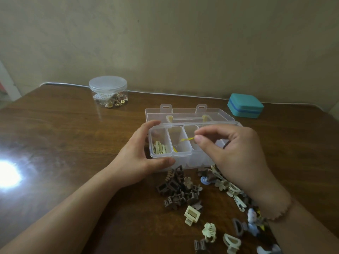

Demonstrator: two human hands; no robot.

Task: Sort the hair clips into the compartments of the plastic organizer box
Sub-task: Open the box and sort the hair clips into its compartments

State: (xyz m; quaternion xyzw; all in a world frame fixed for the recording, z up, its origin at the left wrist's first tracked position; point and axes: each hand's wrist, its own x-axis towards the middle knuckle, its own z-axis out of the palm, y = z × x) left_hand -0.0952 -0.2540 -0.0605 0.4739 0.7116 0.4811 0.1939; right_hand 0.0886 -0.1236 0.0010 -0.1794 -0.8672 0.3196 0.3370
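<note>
Right hand [236, 153] pinches a yellow clip [187, 139] at frame centre, over the box's [194, 162] second compartment; left hand [139, 154] grips the box end. Next, probably: let go, cleanly inside.

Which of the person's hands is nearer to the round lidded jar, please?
Left. The left hand grips the organizer box's left end, below the jar; the right hand is further right.

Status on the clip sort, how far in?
Early. Done: cream clips lie in the organizer box's leftmost compartment, and something yellow shows in the second. In hand: the right hand pinches a thin yellow clip over the second compartment; the left hand grips the box's end. Left: the pile of brown and cream clips on the table.
</note>
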